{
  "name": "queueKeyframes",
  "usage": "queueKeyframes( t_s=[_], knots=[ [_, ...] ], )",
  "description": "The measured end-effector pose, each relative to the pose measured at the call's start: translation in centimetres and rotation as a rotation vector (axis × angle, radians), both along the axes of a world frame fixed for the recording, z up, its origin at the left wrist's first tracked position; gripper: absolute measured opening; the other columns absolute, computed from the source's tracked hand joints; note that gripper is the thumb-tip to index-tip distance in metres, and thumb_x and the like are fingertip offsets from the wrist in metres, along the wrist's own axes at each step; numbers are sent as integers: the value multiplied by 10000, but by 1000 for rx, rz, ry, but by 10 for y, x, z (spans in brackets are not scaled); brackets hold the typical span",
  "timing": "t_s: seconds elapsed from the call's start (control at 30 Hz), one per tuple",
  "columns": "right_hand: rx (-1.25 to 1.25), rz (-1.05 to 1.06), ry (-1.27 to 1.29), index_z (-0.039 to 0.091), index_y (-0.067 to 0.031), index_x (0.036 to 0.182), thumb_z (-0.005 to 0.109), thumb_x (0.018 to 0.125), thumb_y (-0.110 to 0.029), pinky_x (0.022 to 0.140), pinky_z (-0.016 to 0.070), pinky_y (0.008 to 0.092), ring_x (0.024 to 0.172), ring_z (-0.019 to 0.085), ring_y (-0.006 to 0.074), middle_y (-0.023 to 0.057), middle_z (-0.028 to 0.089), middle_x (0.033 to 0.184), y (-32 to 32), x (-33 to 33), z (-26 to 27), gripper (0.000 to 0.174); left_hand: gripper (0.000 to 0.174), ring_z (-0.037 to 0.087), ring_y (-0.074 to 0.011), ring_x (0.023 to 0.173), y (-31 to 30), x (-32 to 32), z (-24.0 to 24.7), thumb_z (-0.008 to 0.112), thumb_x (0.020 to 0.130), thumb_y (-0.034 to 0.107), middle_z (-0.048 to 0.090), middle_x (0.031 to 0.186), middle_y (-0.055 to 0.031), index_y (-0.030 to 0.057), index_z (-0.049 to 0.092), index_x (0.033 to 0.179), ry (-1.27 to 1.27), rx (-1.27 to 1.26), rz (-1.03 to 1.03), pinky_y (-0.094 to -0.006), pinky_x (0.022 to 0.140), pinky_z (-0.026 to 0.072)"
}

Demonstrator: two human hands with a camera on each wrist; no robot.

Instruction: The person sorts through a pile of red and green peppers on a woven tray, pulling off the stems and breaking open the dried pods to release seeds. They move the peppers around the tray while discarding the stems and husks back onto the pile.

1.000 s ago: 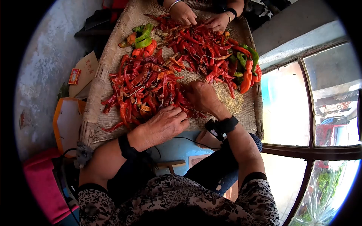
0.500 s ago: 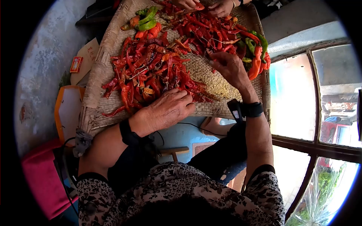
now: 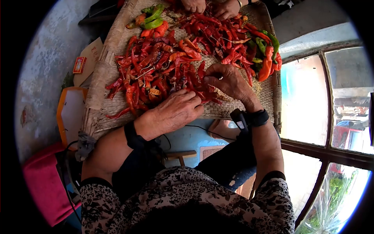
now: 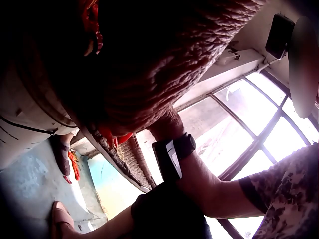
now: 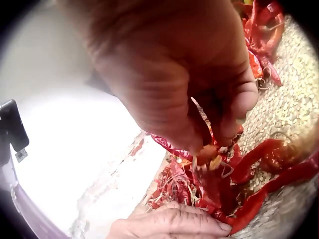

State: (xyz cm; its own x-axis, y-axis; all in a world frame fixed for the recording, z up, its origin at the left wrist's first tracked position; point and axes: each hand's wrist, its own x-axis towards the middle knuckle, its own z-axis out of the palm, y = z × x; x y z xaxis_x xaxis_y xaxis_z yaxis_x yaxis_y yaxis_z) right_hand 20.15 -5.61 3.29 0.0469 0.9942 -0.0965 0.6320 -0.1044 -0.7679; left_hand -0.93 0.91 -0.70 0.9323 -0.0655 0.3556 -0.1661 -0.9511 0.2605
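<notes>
Dried red peppers (image 3: 156, 70) (image 5: 179, 184) lie heaped on a woven tray (image 3: 105, 78). My left hand (image 3: 175, 111) (image 5: 174, 224) rests at the heap's near edge with bent fingers, their tips hidden among peppers. In the left wrist view that hand (image 4: 164, 64) is dark and fills the top. My right hand (image 3: 230, 82) (image 5: 169, 64) is above the heap's right side, its thumb and fingers pinching a red pepper (image 5: 209, 184) near the stem. Beyond it lies a second heap of red peppers (image 3: 218, 35).
Another person's hands (image 3: 226, 9) are at the tray's far side. Green peppers (image 3: 154, 17) lie at the far left, and larger red ones (image 3: 267, 64) by the right rim. Pale seeds (image 5: 299, 64) are scattered on the weave. A window (image 3: 300, 101) stands at right.
My right hand has moved back from the far heap toward my left hand, which has barely moved. The other person's hands have come down onto the peppers, from holding a red one up.
</notes>
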Motion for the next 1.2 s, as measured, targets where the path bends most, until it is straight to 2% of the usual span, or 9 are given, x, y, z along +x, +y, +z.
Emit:
queueKeyframes(
  t_s=[0.2, 0.27, 0.33, 0.4, 0.47, 0.67, 0.93, 1.13, 1.2],
  knots=[
    [-24, -241, 252, 656, -21, 934, 649, 904, -252, 606, 472, 248, 666, 569, 92, 30, 646, 775, 5, 35, 16, 234, 83, 528, -199, 851, -1, 1, 0, 604, 796, 20, 495, 832, -63, 43, 532, 833, 31, 4, -3, -346, 835, 476],
    [224, -449, 585, 635, -11, 998, 602, 937, -294, 590, 466, 228, 656, 540, 69, 18, 629, 786, 8, 54, 10, 292, 86, 527, -200, 852, -1, 1, 0, 603, 797, 16, 496, 835, -65, 42, 530, 834, 25, -3, -3, -346, 839, 476],
    [415, -702, 567, 629, -7, 1058, 584, 947, -295, 595, 464, 224, 659, 536, 65, 15, 630, 798, 9, 51, 18, 312, 84, 528, -201, 853, -1, 2, -1, 601, 795, 17, 498, 835, -67, 43, 532, 835, 19, 1, -3, -348, 843, 478],
    [377, -659, 417, 630, -5, 1103, 614, 927, -284, 615, 483, 257, 694, 571, 88, 38, 644, 810, 4, 57, 14, 330, 81, 529, -203, 855, 0, 2, -1, 599, 795, 18, 499, 836, -67, 42, 535, 838, 27, -10, -10, -352, 846, 478],
    [134, -190, -186, 637, -23, 1107, 663, 875, -247, 646, 509, 315, 764, 630, 154, 94, 664, 866, -2, 47, 7, 323, 77, 530, -206, 856, 0, 2, -1, 597, 796, 18, 500, 836, -67, 42, 539, 841, 40, -24, -14, -355, 849, 479],
    [49, 106, -464, 680, -37, 950, 695, 814, -164, 701, 517, 379, 803, 656, 297, 128, 669, 836, -14, 2, -20, 187, 74, 543, -213, 882, 0, 2, 0, 599, 794, 29, 519, 859, -70, 43, 547, 844, 48, 19, -7, -353, 858, 479],
    [-49, 57, -274, 668, -14, 933, 677, 850, -148, 657, 502, 321, 731, 644, 195, 99, 670, 818, -15, 19, 7, 158, 96, 554, -223, 883, 0, 2, 0, 605, 776, 31, 528, 879, -76, 40, 550, 854, 50, 10, -7, -354, 845, 487],
    [-2, -276, 183, 667, -14, 966, 658, 906, -282, 572, 442, 240, 684, 552, 78, 16, 608, 731, -23, 55, 37, 275, 88, 547, -227, 886, 0, 1, -2, 595, 789, 23, 524, 877, -80, 42, 552, 863, 51, -14, -14, -359, 852, 482],
    [303, -551, 486, 647, 1, 1067, 643, 917, -307, 560, 434, 217, 663, 539, 61, -6, 608, 736, -17, 55, 35, 343, 84, 545, -229, 885, -1, 2, -2, 592, 792, 21, 522, 876, -80, 42, 553, 864, 50, -3, -17, -360, 853, 481]
  ],
)
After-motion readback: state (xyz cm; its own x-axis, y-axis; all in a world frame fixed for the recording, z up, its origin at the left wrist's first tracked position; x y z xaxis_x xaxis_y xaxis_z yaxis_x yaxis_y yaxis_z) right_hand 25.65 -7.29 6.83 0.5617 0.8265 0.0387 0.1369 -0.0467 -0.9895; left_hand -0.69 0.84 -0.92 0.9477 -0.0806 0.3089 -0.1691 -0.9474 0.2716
